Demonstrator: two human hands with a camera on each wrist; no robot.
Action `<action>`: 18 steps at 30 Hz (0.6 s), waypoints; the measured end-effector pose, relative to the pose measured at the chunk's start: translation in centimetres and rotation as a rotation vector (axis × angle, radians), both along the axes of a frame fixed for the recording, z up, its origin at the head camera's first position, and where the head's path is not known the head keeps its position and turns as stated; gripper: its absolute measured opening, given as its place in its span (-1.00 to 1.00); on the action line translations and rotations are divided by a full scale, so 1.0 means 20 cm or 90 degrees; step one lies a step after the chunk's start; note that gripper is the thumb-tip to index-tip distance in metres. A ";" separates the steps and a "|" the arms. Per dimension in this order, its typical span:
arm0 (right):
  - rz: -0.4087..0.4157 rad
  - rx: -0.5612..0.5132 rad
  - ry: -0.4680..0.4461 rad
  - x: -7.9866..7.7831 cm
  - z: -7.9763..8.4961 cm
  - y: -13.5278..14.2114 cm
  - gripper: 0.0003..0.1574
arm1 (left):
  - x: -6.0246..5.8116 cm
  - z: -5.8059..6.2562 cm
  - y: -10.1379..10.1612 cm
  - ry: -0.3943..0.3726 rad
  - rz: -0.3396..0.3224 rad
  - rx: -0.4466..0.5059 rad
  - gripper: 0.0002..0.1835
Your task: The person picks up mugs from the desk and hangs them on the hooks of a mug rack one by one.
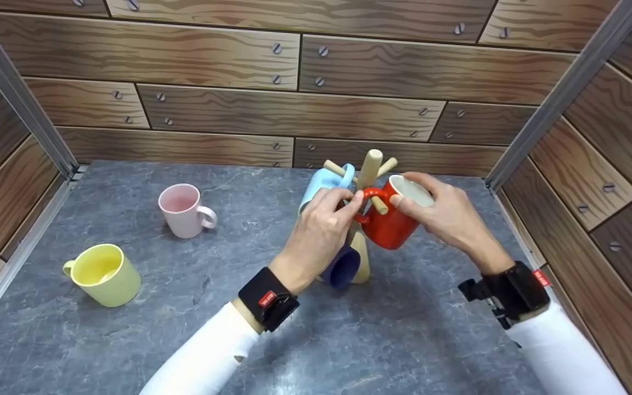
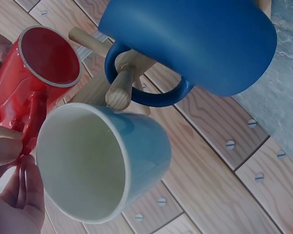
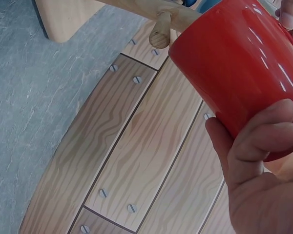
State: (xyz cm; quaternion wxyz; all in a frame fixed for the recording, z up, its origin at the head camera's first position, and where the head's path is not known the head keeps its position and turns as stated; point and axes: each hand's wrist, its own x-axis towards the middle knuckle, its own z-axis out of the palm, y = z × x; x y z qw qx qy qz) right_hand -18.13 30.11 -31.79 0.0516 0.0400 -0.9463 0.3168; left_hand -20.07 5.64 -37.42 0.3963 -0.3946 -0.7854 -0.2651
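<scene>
A red mug (image 1: 390,227) is tilted at the wooden mug tree (image 1: 371,167), and a peg (image 1: 379,206) shows within its handle loop. My right hand (image 1: 447,214) grips the mug's body near the rim, thumb on one side and fingers on the other. With thumb and fingertips, my left hand (image 1: 316,233) pinches the mug's handle. Just left of the post hangs a light blue mug (image 2: 146,156), partly behind my left hand in the head view. A dark blue mug (image 2: 200,44) hangs lower, its handle looped over a peg.
On the grey tabletop (image 1: 184,340) at left stand a pink mug (image 1: 184,219) and, nearer, a yellow mug (image 1: 110,282). Wood-patterned walls (image 1: 228,115) enclose the back and sides. The tree's base (image 1: 361,260) is partly hidden by the dark blue mug.
</scene>
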 end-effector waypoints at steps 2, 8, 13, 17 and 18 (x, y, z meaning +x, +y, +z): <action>0.001 -0.009 -0.018 -0.01 0.00 0.00 -0.08 | -0.01 0.00 0.00 0.002 0.008 -0.003 -0.67; 0.001 -0.011 -0.044 -0.03 0.00 0.00 -0.01 | -0.03 0.00 0.01 0.003 0.017 0.003 -0.69; 0.005 -0.001 -0.055 -0.03 0.00 0.00 0.01 | -0.03 0.01 0.01 0.010 0.018 0.006 -0.70; 0.014 -0.002 -0.062 -0.03 -0.01 0.00 0.01 | -0.03 0.01 0.01 0.008 0.019 0.005 -0.71; 0.016 -0.004 -0.063 -0.03 -0.02 0.00 0.01 | -0.03 0.01 0.01 0.008 0.020 0.005 -0.72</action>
